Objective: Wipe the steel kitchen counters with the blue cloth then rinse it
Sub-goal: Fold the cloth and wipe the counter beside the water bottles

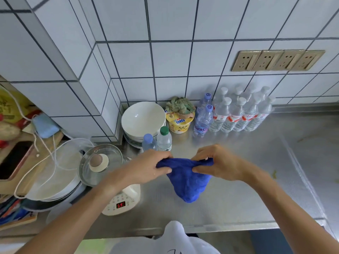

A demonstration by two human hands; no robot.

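Note:
The blue cloth [188,182] hangs bunched between both hands just above the steel counter [247,173], its lower end drooping toward the counter's front. My left hand [148,166] grips the cloth's upper left edge. My right hand [218,165] pinches its upper right edge. The hands are close together, knuckles up, near the middle of the counter.
Stacked white bowls [143,120], two small bottles [157,140], a yellow noodle cup [179,121] and several water bottles [236,112] line the tiled back wall. An electric kettle base [122,202], a glass lid [100,164] and clutter stand left. Wall sockets [277,60] sit upper right.

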